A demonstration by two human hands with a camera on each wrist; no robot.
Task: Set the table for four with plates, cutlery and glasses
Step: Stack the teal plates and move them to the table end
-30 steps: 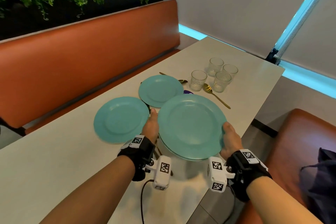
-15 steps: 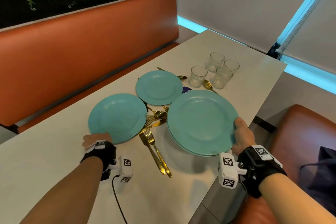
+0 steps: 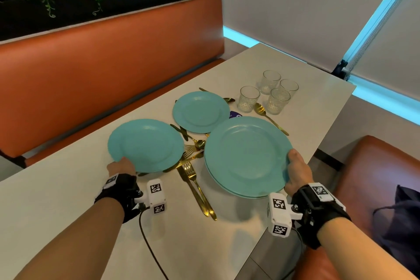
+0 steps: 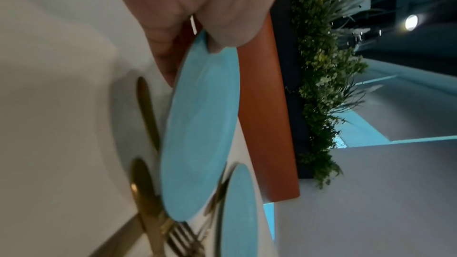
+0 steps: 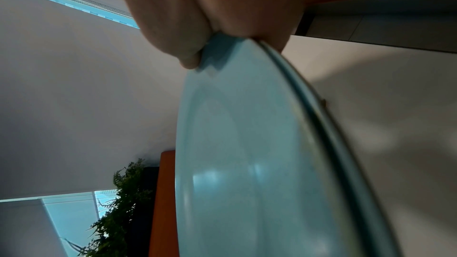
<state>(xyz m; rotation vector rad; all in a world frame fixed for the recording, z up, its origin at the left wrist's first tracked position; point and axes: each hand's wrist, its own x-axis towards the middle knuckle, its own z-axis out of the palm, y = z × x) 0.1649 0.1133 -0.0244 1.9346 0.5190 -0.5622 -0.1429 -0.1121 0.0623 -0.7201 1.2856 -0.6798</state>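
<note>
**Plates held by their near rims, one in each hand**

Plates are gripped at the edge nearest the person, so each dish extends away from its grip toward the far side of the table (image 3: 68, 211). The left hand (image 3: 121, 167) pinches the near rim of a single teal plate (image 3: 145, 145), thumb on top and fingers beneath, as the left wrist view shows; its far edge appears to sit over the gold cutlery (image 3: 195, 179) heaped between the two hands. The right hand (image 3: 295, 173) is closed on the near right rim of a stack of two teal plates (image 3: 247, 157), held near the table's right edge and seemingly lifted, judging by the shadow below. A third single plate (image 3: 201, 111) lies further off by the bench, with four glasses (image 3: 268, 95) grouped beyond it. The left hand is plainly the nearer to the bench side and the right to the aisle side, so each plate is probably best drawn toward its own side, the left one being lifted clear of the forks rather than dragged across them.
</note>
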